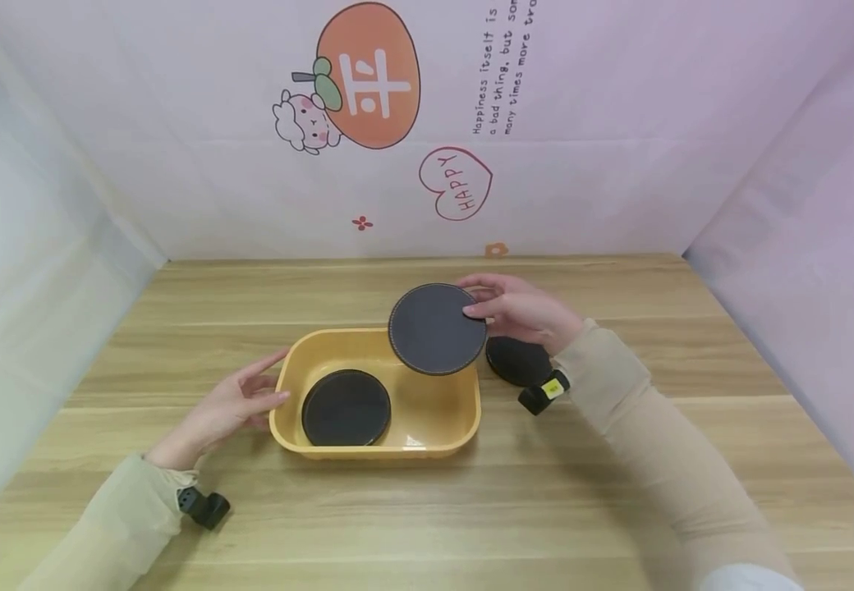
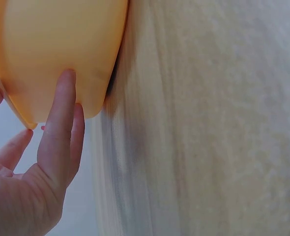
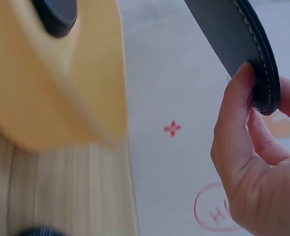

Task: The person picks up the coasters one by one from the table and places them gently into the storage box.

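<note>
A round black coaster (image 1: 438, 330) with a stitched edge is held up over the right end of a yellow plastic basin (image 1: 375, 451). My right hand (image 1: 519, 310) pinches the coaster's edge, thumb on its face and fingers behind. Inside the basin, at its left, lies another black coaster (image 1: 346, 408). My left hand (image 1: 227, 408) touches the basin's left end with extended fingers. In the left wrist view one finger (image 2: 62, 110) lies against the outer wall, and another fingertip meets the rim.
A further black coaster (image 1: 518, 361) lies on the wooden table (image 1: 368, 525) right of the basin, partly hidden under my right hand and wrist. White cloth walls surround the table, the back one (image 1: 582, 189) printed with drawings and text. A small black camera is strapped to each wrist.
</note>
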Tool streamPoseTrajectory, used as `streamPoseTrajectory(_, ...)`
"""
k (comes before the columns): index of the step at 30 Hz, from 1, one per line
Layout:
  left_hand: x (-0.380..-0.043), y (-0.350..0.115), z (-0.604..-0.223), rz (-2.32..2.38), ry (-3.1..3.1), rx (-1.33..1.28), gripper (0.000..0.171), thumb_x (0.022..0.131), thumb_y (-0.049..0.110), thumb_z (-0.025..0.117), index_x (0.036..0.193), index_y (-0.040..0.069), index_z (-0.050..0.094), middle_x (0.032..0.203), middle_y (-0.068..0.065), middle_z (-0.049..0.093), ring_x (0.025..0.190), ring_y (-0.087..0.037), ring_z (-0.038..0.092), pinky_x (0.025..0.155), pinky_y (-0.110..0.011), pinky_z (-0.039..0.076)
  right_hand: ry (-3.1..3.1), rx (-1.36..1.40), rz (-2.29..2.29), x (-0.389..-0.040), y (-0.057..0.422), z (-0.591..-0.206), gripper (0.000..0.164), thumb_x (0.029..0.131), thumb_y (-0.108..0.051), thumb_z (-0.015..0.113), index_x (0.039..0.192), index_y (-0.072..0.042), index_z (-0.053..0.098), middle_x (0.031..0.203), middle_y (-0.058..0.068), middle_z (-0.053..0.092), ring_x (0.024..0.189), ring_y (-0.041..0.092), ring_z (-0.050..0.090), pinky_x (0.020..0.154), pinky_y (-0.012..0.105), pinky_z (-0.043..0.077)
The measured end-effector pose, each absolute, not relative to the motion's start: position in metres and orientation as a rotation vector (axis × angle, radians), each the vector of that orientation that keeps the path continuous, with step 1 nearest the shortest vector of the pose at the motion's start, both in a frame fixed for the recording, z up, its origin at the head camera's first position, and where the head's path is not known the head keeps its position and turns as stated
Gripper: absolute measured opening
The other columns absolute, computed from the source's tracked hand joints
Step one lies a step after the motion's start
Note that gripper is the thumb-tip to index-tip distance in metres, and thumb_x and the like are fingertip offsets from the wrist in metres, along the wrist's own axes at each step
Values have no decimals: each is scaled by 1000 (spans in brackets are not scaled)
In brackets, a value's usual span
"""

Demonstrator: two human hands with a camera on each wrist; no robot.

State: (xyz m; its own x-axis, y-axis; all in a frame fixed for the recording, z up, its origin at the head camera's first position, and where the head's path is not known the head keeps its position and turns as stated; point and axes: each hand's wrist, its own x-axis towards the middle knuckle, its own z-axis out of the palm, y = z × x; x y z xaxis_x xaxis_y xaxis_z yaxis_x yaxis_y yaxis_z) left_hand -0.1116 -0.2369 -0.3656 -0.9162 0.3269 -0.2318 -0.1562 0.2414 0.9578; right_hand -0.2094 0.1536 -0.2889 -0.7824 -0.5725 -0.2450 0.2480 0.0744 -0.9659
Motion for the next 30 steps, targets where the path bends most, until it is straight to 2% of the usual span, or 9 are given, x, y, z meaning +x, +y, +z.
streamPoseTrajectory(13, -111, -235, -360, 1738, 2113, 172, 76, 94, 9, 58, 152, 6, 9, 133, -38, 37, 95, -15, 63, 79, -38, 58, 1735, -407, -1721, -207, 93, -278, 48, 89, 11, 50, 135, 3, 40, 96, 3, 59, 82, 13, 61, 70, 29, 56)
streamPoseTrajectory(30, -111, -237, -363, 1743, 2107, 178, 76, 94, 9, 58, 152, 7, 9, 132, -37, 38, 95, -14, 64, 79, -38, 58, 1770, -351, -1508, -222, 38, -311, 48, 90, 8, 54, 136, -2, 46, 104, 10, 59, 85, 16, 61, 74, 31, 55)
